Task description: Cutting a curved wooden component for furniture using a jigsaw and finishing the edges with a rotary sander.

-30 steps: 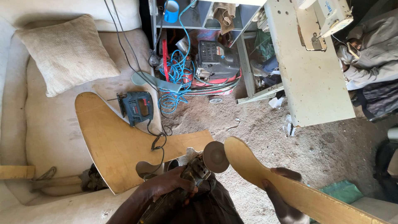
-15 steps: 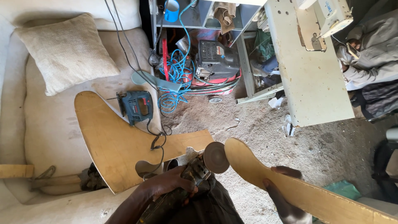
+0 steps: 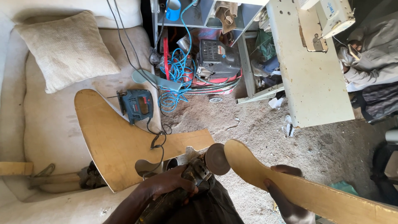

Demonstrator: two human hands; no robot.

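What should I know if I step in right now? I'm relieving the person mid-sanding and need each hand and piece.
Left hand grips the angle grinder; its sanding disc sits at the rounded end of the curved wooden strip. Right hand holds that strip from below. The large cut plywood piece and blue jigsaw lie on the cushion. How much edge is sanded cannot be told.

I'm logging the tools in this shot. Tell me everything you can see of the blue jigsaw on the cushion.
The jigsaw is a small blue-green power tool with a dark handle, lying on its side on the pale seat cushion. It sits beside the upper edge of the large curved plywood piece. A black cord runs from it over the plywood. No hand touches it.
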